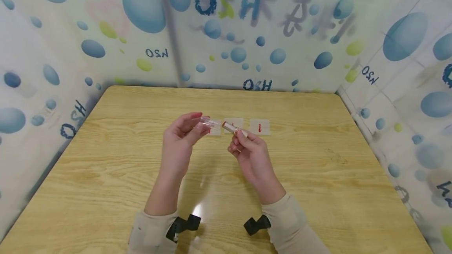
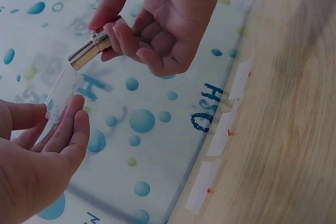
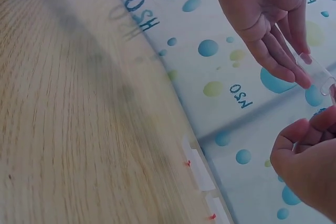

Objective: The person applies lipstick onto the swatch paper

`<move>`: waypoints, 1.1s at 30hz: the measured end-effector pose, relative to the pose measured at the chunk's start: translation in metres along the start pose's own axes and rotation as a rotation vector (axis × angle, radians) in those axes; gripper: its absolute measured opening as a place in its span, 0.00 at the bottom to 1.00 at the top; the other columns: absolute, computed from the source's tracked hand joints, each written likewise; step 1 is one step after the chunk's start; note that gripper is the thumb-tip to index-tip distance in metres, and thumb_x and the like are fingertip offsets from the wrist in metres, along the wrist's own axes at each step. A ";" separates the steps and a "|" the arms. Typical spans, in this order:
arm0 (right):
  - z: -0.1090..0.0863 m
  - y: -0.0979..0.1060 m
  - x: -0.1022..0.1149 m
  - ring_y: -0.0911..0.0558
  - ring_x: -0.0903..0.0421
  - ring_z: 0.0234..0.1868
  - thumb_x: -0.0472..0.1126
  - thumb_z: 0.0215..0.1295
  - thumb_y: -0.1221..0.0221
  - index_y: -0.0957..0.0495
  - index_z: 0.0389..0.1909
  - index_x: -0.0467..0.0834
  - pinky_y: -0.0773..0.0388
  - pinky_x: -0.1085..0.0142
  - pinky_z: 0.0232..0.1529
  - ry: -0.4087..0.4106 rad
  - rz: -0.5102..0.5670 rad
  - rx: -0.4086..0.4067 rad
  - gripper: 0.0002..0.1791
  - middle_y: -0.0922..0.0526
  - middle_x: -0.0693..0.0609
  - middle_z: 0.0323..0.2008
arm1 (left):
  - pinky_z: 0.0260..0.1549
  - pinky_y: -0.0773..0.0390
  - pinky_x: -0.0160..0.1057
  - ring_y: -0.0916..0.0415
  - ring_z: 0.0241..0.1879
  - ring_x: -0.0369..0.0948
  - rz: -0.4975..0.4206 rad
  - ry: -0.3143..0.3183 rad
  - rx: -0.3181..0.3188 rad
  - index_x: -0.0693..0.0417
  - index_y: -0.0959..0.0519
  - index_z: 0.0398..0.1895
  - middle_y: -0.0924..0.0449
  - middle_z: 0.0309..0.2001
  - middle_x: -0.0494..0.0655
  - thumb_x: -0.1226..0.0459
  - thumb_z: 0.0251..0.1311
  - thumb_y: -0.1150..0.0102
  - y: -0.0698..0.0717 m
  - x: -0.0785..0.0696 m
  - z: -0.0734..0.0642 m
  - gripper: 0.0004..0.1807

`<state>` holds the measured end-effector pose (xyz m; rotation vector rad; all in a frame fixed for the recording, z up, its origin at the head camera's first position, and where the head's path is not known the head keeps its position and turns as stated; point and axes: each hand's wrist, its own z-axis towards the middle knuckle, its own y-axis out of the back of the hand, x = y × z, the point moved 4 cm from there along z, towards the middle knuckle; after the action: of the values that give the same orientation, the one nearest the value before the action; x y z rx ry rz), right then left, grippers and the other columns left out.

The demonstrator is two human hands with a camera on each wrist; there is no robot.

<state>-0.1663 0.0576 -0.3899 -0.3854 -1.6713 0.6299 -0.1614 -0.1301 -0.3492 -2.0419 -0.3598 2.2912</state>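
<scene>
My left hand (image 1: 180,136) pinches a clear cap (image 1: 211,123) between thumb and fingers. My right hand (image 1: 252,156) grips a lipstick (image 1: 229,127) by its lower end, with its shiny gold tube pointing left and up. A bit of red shows at the tube's end. In the left wrist view the cap (image 2: 62,95) lies in line with the gold tube (image 2: 86,53), its mouth right at the tube's end. The right wrist view shows the cap (image 3: 315,72) at the edge, with the lipstick mostly out of frame.
Beyond the hands, three small pale paper squares with red marks lie in a row on the wooden table (image 1: 106,160); the rightmost square (image 1: 265,127) is fully visible. A patterned curtain-like wall (image 1: 226,42) stands along the table's back and sides.
</scene>
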 end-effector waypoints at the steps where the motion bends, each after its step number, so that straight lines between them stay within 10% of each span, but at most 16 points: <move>1: 0.000 0.000 0.000 0.24 0.60 0.30 0.39 0.83 0.46 0.16 0.37 0.45 0.21 0.68 0.41 -0.002 0.000 -0.001 0.13 0.22 0.56 0.27 | 0.56 0.12 0.41 0.10 0.44 0.39 -0.003 0.000 0.004 0.66 0.21 0.62 0.11 0.53 0.53 0.76 0.75 0.44 -0.001 0.001 0.000 0.16; 33: 0.000 -0.006 -0.012 0.25 0.61 0.29 0.36 0.81 0.44 0.14 0.32 0.46 0.20 0.69 0.39 -0.013 -0.038 -0.038 0.15 0.22 0.57 0.25 | 0.52 0.13 0.34 0.12 0.45 0.34 0.156 -0.023 0.032 0.65 0.14 0.57 0.11 0.55 0.60 0.73 0.73 0.38 -0.018 0.010 -0.009 0.13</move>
<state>-0.1630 0.0455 -0.3960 -0.3763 -1.7014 0.5746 -0.1563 -0.1092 -0.3558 -2.0998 -0.1684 2.3915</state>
